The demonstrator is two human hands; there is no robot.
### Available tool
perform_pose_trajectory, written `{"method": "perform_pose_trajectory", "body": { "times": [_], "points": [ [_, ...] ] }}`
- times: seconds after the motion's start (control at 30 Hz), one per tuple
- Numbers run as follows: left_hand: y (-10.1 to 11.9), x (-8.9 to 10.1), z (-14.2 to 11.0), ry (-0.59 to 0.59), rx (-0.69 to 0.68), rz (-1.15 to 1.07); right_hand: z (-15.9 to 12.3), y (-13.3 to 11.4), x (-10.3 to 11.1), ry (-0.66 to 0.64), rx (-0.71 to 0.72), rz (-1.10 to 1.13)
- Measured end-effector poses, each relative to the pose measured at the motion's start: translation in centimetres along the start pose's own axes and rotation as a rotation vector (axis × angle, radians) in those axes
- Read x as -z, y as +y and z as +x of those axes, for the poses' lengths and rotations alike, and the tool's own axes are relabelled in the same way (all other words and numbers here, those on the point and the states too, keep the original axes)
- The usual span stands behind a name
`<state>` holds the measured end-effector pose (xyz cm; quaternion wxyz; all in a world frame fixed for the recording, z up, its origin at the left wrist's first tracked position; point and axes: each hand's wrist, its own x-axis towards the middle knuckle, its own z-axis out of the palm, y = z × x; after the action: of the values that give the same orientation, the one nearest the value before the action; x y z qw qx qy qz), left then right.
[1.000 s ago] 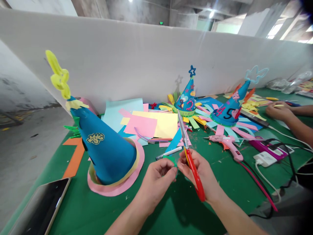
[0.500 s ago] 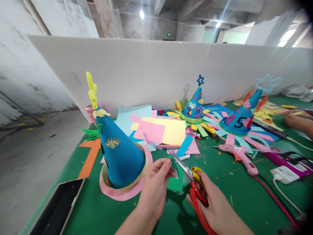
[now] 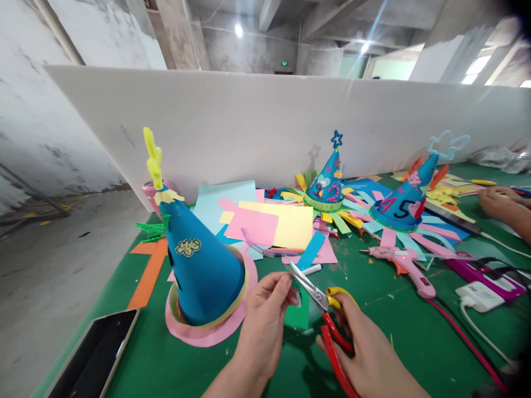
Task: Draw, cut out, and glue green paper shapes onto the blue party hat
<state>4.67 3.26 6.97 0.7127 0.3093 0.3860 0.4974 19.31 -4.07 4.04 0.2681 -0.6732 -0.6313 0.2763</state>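
Note:
My left hand (image 3: 267, 312) is closed in a pinch on a small green paper piece (image 3: 298, 297), mostly hidden by the fingertips. My right hand (image 3: 365, 342) grips scissors (image 3: 317, 296) with red and yellow handles; their blades are slightly apart and point up and left, close beside the left fingertips. Below them a green paper sheet (image 3: 302, 318) lies on the green table (image 3: 415, 331). Left of my hands a blue cone hat (image 3: 207, 271) stands tilted, with a pink brim, a gold patch and a yellow fuzzy topper.
A phone (image 3: 95, 354) lies at the left edge. Coloured paper sheets (image 3: 292, 224) pile up behind my hands. Two decorated hats, one small (image 3: 326, 185) and one numbered (image 3: 398, 202), stand farther back. A pink glue gun (image 3: 409, 265) lies right. Another person's hand (image 3: 500, 203) is far right.
The scissors' blades have come across the green piece at my left fingertips, and less of that piece shows. The whole view has shifted slightly; the hats and papers stay put.

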Motion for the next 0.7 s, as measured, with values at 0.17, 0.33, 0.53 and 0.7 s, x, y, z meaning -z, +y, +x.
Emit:
{"method": "perform_pose_trajectory", "body": {
  "times": [0.17,0.33,0.53,0.7],
  "points": [
    [-0.1,0.0,0.0,-0.006,-0.001,0.080,-0.1,0.2,0.0,0.029,0.004,-0.048],
    [-0.1,0.0,0.0,-0.037,-0.049,0.174,0.0,-0.1,0.4,0.022,0.019,-0.054],
    [-0.3,0.3,0.2,-0.066,-0.068,0.227,0.2,-0.3,0.8,0.030,0.036,-0.078],
    [-0.8,0.6,0.6,-0.067,-0.092,0.209,0.1,0.2,1.1,0.036,0.027,-0.122]
  ]
}}
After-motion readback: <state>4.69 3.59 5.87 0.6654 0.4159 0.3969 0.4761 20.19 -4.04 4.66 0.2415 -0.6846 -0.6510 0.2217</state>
